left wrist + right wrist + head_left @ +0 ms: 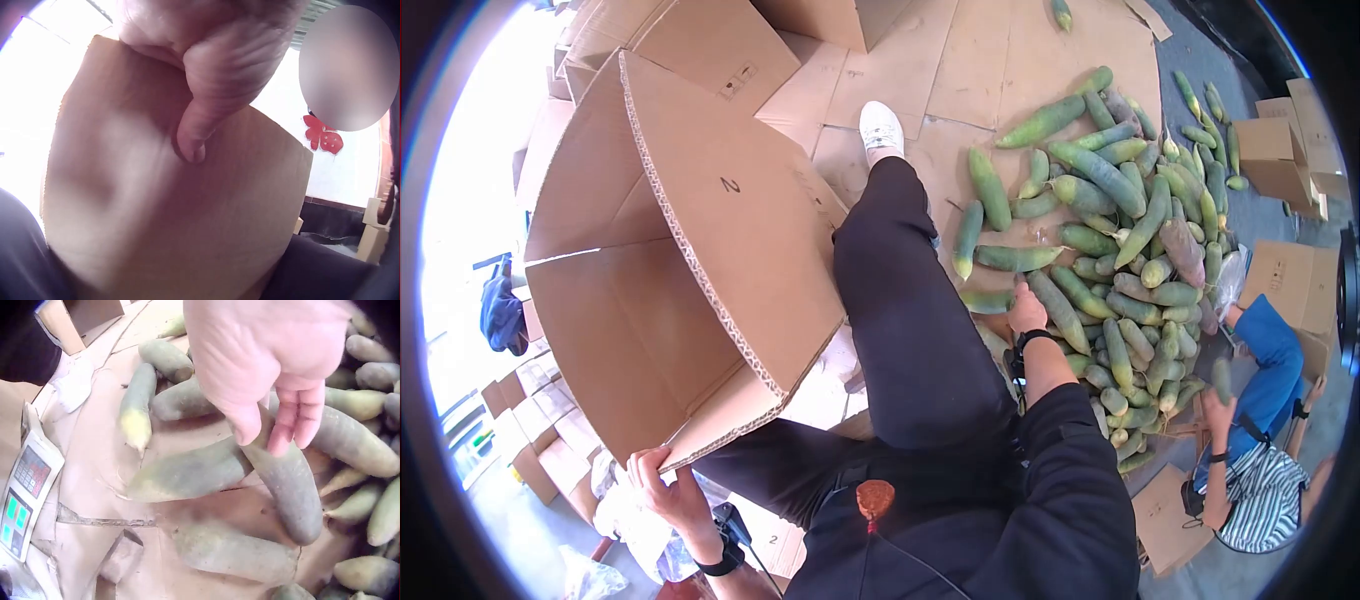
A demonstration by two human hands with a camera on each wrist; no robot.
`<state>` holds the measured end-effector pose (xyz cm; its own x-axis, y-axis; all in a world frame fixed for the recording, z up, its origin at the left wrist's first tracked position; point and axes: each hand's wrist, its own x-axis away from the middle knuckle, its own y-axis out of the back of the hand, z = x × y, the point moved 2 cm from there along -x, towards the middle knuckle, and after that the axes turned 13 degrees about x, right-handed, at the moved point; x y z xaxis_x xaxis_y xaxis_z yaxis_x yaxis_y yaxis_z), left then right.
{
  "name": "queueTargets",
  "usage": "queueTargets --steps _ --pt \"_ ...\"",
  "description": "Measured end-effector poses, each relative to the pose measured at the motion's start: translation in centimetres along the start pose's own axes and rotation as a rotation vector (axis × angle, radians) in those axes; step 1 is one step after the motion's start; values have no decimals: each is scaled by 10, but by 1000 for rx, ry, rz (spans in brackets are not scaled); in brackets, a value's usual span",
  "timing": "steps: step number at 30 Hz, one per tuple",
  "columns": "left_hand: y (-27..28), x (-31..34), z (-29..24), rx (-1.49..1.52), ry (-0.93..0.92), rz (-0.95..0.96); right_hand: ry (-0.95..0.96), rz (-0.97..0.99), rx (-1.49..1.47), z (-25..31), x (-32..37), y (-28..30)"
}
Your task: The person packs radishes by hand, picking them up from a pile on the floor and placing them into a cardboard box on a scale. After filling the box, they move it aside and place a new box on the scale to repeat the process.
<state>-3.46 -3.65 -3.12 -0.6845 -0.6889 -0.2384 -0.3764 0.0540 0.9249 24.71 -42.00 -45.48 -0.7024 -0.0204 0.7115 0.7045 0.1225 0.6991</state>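
A large open cardboard box (740,220) leans at the left, marked "2". My left hand (670,495) grips its lower rim; in the left wrist view the thumb of that hand (219,81) presses flat on the cardboard panel (144,206). To the right, my right hand (1028,310) reaches to the edge of a pile of green radishes (1140,290). In the right wrist view, thumb and fingers of this hand (269,362) pinch one end of a radish (290,487), which lies across another radish (194,472).
A scale with lit displays (28,481) stands left in the right wrist view. Flattened cardboard (960,100) covers the floor. At the right, another person in a striped garment (1265,490) holds a radish (1221,380). More boxes (1270,150) stand at the far right.
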Motion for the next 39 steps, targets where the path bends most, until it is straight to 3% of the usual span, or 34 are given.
queueTargets --steps 4,6,10,15,20,24,26,34,39 --pt "1 -1 -1 3 3 -6 87 -176 -89 -8 31 14" --pt "2 0 2 15 -43 -2 173 -355 -343 -15 44 33" --pt "4 -2 -2 18 -70 -30 260 -405 -607 -19 59 87" --pt "6 -2 -5 26 -68 -48 639 -620 -1048 43 173 253" --pt "7 -1 -2 5 -88 -63 1204 -738 -1341 95 278 350" --pt "8 -1 -3 18 -101 -86 1572 -700 -1141 149 333 377" --pt "9 -1 -3 18 -99 -80 1646 -664 -901 177 342 374" --pt "10 1 -1 -9 -124 -83 1634 -597 149 276 343 324" --pt "7 1 0 5 -122 -53 1680 -483 265 291 333 317"
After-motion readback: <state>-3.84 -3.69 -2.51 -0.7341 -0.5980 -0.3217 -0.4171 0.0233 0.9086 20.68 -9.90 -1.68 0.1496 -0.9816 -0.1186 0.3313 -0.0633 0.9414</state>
